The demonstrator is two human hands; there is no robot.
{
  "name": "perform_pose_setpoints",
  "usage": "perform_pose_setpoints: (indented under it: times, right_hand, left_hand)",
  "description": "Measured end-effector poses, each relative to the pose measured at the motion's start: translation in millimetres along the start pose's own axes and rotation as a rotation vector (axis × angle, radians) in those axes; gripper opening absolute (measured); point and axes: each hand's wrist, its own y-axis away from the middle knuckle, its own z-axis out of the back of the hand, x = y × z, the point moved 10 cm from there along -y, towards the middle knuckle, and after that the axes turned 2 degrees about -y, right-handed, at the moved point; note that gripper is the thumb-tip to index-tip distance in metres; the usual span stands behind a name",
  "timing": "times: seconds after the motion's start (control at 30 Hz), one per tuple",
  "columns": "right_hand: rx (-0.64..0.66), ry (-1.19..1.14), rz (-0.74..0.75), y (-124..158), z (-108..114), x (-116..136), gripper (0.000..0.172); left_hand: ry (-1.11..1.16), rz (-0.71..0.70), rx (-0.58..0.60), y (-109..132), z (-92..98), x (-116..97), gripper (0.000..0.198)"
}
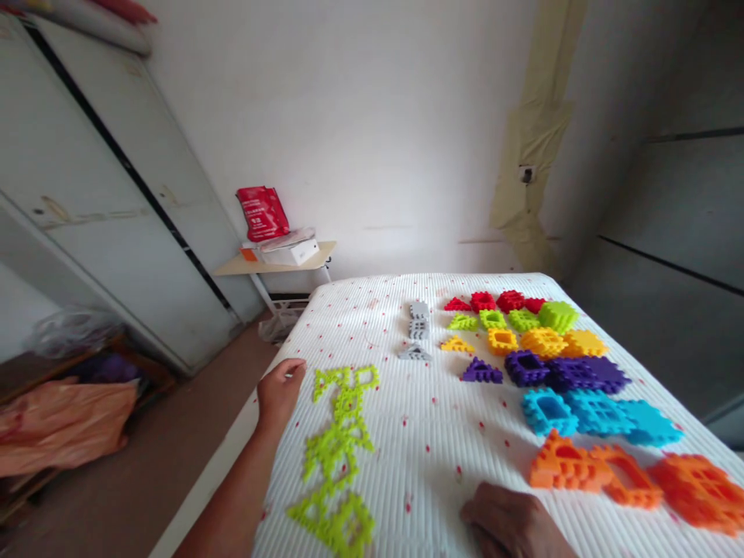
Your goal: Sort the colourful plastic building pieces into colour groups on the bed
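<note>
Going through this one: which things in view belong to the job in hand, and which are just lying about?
Likely the job's: lime pieces, grey pieces, red pieces, yellow pieces, purple pieces, blue pieces, orange pieces.

Likely just lying about: red bag, white box, clear plastic, orange sheet.

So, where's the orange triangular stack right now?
In the head view, the orange triangular stack lies lower right, just beyond the right hand, with blue blocks behind.

White lettering (pixel 256 220) stands on the red bag (pixel 263 213), but it is too small and blurred to read.
</note>
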Motion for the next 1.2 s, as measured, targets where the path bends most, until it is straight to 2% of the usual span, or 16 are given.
perform_pose_setpoints:
  times: [0.07, 0.17, 0.3, 0.43, 0.63, 0.77, 0.93, 1.03, 1.2]
  right_hand:
    - [0.0, 0.011, 0.015, -13.4, -5.9, 8.1, 0.024]
    - [-0.011, 0.016, 0.024, -39.5, -17.1, 18.1, 0.021]
    - [-0.078, -0.002, -0.01, -80.7, -23.9, 18.7, 0.02]
    - [-0.155, 0.018, -0.086, -122.0, -23.3, 6.2, 0.027]
    - [-0.109, 0.126, -0.231, -167.2, -32.7, -5.9, 0.035]
    - [-0.037, 0.206, -0.275, -182.2, -39.3, -2.0, 0.035]
    - [0.023, 0.299, -0.285, -186.3, -45.9, -0.6, 0.036]
    - [0.009, 0.305, -0.296, -183.4, -44.5, -5.1, 0.031]
    - [-0.044, 0.256, -0.301, -177.4, -34.5, -16.7, 0.035]
  left_hand:
    - [0.028, 0.08, -0.013, 8.7, 3.6, 29.4, 0.032]
    - [0.072, 0.137, -0.006, 14.1, -2.7, 46.6, 0.035]
    - [0.113, 0.116, 0.048, 12.2, -12.5, 43.2, 0.03]
    - [0.141, 0.101, 0.081, 12.7, -13.3, 41.1, 0.029]
    - [0.136, 0.102, 0.093, 14.9, -10.6, 38.1, 0.028]
    - [0.134, 0.096, 0.1, 15.1, -10.9, 36.0, 0.027]
    - [0.127, 0.094, 0.11, 14.8, -13.1, 37.6, 0.028]
    - [0.124, 0.1, 0.111, 14.8, -13.4, 38.7, 0.028]
    - [0.13, 0.105, 0.113, 14.9, -13.3, 39.7, 0.029]
